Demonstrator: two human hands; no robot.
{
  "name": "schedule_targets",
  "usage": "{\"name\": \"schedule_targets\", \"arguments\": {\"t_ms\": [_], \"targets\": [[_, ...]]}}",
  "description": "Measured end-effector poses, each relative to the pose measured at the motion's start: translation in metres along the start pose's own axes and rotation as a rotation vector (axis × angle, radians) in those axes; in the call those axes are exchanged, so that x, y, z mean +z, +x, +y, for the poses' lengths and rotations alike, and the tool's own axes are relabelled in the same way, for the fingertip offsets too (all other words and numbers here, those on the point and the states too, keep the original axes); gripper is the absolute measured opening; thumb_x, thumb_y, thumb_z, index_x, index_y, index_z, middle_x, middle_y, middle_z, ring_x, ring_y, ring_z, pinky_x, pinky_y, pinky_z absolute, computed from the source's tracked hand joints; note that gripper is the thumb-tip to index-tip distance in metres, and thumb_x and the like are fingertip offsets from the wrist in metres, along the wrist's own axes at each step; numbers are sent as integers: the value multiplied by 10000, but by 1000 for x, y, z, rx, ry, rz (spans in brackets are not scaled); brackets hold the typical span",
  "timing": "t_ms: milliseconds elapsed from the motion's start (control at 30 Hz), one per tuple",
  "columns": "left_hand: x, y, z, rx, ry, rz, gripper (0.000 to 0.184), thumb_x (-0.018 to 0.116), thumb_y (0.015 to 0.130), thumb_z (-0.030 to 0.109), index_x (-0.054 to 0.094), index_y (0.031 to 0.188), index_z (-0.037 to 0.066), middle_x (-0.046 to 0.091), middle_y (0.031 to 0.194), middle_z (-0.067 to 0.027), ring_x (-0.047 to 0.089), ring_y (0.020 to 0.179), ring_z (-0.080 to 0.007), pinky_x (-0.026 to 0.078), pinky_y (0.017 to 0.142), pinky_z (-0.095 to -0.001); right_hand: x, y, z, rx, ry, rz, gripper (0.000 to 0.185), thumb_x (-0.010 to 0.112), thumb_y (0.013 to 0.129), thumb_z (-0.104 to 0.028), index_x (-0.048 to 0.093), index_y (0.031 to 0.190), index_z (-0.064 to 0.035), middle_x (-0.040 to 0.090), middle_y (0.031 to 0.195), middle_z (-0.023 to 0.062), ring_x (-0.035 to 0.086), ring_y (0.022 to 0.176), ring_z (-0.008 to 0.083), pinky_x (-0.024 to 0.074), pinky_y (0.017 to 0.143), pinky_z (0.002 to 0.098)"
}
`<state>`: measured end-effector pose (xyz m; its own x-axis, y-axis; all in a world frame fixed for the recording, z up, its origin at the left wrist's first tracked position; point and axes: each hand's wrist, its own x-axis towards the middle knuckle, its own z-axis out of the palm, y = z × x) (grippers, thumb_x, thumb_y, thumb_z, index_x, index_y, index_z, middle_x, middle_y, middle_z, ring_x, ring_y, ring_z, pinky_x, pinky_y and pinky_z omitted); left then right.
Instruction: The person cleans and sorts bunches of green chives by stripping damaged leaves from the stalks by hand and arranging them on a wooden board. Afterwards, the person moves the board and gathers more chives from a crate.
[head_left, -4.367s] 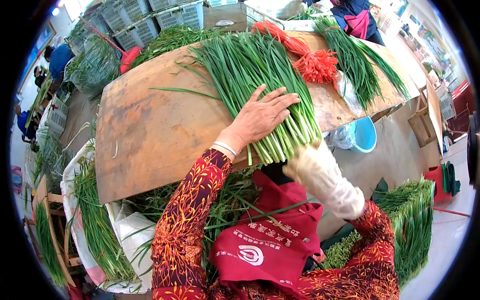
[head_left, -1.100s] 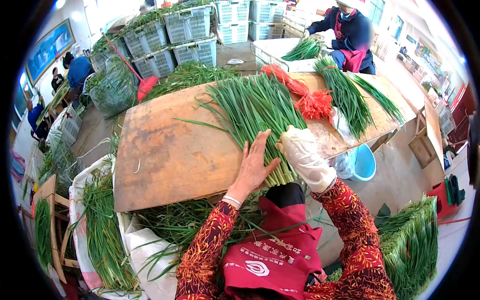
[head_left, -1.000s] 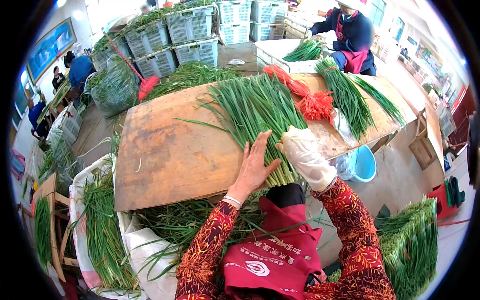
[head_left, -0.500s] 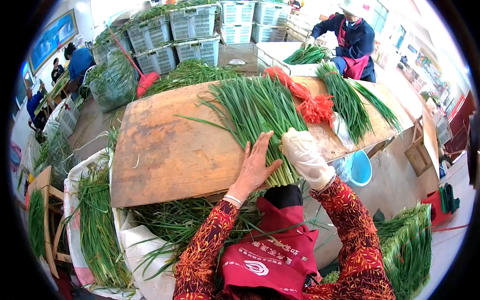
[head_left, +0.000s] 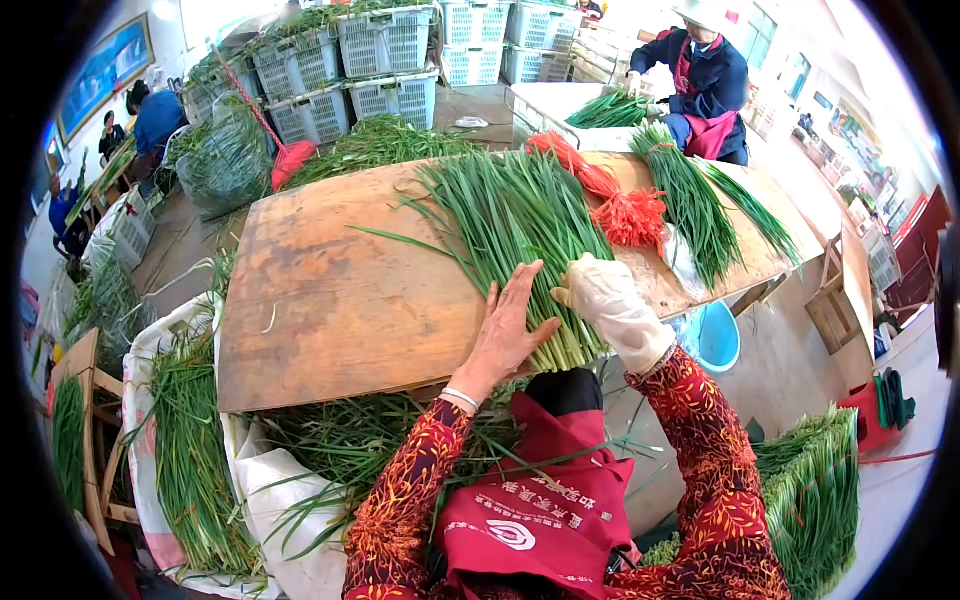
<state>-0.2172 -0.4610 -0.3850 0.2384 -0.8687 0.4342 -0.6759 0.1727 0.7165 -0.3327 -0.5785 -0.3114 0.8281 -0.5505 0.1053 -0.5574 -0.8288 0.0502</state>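
A large bunch of long green stalks (head_left: 510,215) lies on the wooden board (head_left: 330,300), pale cut ends toward me. My bare left hand (head_left: 508,330) rests against the left side of the bunch near those ends, thumb spread from the fingers. On the opposite side, my right hand (head_left: 607,305) in a whitish glove has its fingers curled against the stalks; what its fingertips hold, if anything, is hidden. Red ties (head_left: 632,217) lie beyond the bunch, beside a tied green bundle (head_left: 690,205).
Stacked grey crates (head_left: 395,98) stand at the back. A co-worker (head_left: 705,85) handles greens at a white tub (head_left: 560,100). A blue bucket (head_left: 715,338) is under the board's right side. Sacks of greens (head_left: 195,460) stand at left, a stalk pile (head_left: 815,500) at right.
Since the oldest frame, my left hand has moved from on top of the bunch to its left side, and my right hand from its cut ends to its right side. Lately both hands have barely moved.
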Motion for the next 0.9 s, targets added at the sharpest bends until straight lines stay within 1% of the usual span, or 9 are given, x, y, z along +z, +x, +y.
{"name": "schedule_targets", "arguments": {"t_ms": [133, 333, 500, 533, 567, 667, 700, 800, 900], "targets": [[-1, 0, -4, 5, -14, -19, 811, 676, 806, 281, 206, 1447, 118, 301, 1462, -135, 227, 1388, -270, 135, 1125, -482, 1, 0, -2, 8, -39, 3, 379, 670, 772, -353, 641, 863, 15, 617, 831, 202, 636, 739, 350, 498, 642, 419], [-5, 2, 0, -5, 10, -70, 830, 687, 796, 300, 205, 1449, 123, 294, 1470, -140, 215, 1392, -270, 124, 1129, -479, 6, -3, -3, -76, -84, 65, 375, 677, 767, -334, 632, 865, 26, 616, 830, 198, 636, 740, 363, 503, 638, 431], [-5, 0, -1, -10, -20, -47, 802, 685, 795, 309, 239, 1444, 162, 311, 1464, -123, 217, 1393, -255, 138, 1126, -496, -3, 2, -4, 9, -20, -57, 276, 680, 760, -283, 650, 875, -34, 626, 842, 168, 634, 768, 353, 499, 683, 430], [-5, 1, -2, 13, 6, -53, 758, 681, 799, 305, 277, 1425, 166, 308, 1467, -113, 216, 1393, -255, 141, 1124, -500, -4, 3, -1, 9, 7, -81, 257, 680, 759, -275, 655, 876, -48, 628, 843, 160, 634, 777, 350, 498, 695, 429], [-5, 1, -4, 36, 31, -63, 715, 677, 803, 302, 316, 1406, 171, 305, 1469, -103, 215, 1393, -254, 144, 1123, -504, -2, -1, 11, -104, 114, -21, 218, 667, 761, -248, 652, 902, -82, 627, 857, 142, 627, 818, 336, 491, 732, 419], [-4, 1, -7, 96, 92, -59, 580, 670, 816, 290, 418, 1321, 154, 317, 1466, -75, 223, 1389, -274, 156, 1117, -514, 3, -6, 16, -172, 171, 133, 199, 686, 712, -179, 642, 866, -61, 633, 827, 163, 630, 784, 344, 499, 697, 422], [-4, 1, -6, 113, 111, -52, 535, 668, 821, 286, 451, 1288, 144, 325, 1464, -66, 227, 1387, -285, 161, 1114, -518, 1, -9, 15, -143, 189, 98, 181, 660, 726, -134, 637, 897, -81, 626, 852, 149, 623, 818, 338, 493, 710, 415], [-9, 2, -5, 97, 65, -78, 457, 684, 811, 251, 487, 1201, 118, 326, 1461, -75, 235, 1383, -293, 179, 1114, -508, -5, -15, 17, -156, 247, 45, 174, 627, 777, -167, 634, 947, -130, 604, 889, 107, 606, 852, 313, 479, 744, 397], [-10, 2, -9, 90, 15, -94, 399, 662, 822, 277, 499, 1148, 115, 321, 1454, -85, 219, 1386, -293, 179, 1115, -514, -10, -16, 17, -178, 245, 16, 138, 618, 787, -154, 642, 922, -133, 580, 867, 92, 600, 833, 305, 475, 731, 394]]}}
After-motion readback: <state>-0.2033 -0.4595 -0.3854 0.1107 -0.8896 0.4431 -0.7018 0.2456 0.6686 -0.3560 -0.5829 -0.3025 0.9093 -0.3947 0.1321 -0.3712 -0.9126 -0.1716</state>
